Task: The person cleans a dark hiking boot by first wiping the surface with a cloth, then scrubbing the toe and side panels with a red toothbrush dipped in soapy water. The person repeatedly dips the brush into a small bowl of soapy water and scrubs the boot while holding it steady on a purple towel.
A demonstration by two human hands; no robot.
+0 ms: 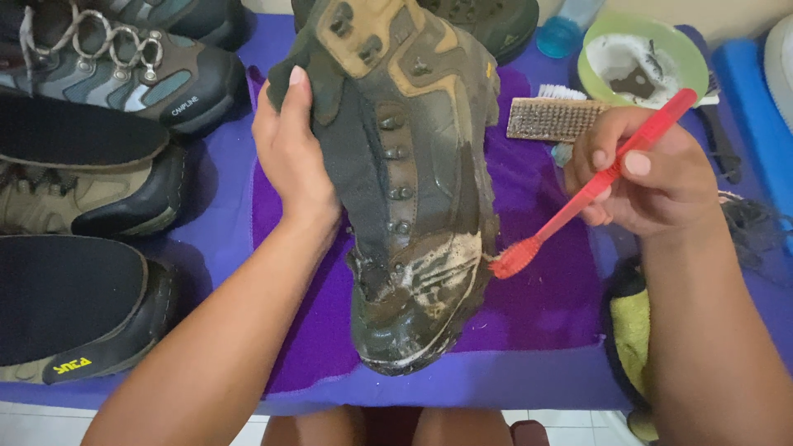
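The dark olive hiking boot (413, 182) lies on its side on the purple towel (537, 306), toe toward you, with white suds streaked across the toe cap and along the lower side seam; judged from that foam, the scrubbing step is in hand and only the toe area has been lathered. Your left hand (293, 157) is closed around the ankle collar, thumb up the padded edge, holding the boot steady. Your right hand (652, 177) pinches the handle of a red toothbrush (595, 186) between thumb and curled fingers; its bristle head sits just off the foamed seam, at or very near the boot's surface. The next move likely calls for short strokes with light pressure along the seam, working toward the metal lace hooks, while the left hand resists the push. The upper looks like matte nubuck with fabric panels, the rand smooth rubber. Beyond the right hand lie a flat bristle brush (553, 120) and a green bowl (686, 45) of white paste; below it, a yellow cloth (636, 330). Beyond the left hand, other boots (124, 74) with dark insoles rest on the blue worktop (215, 239).
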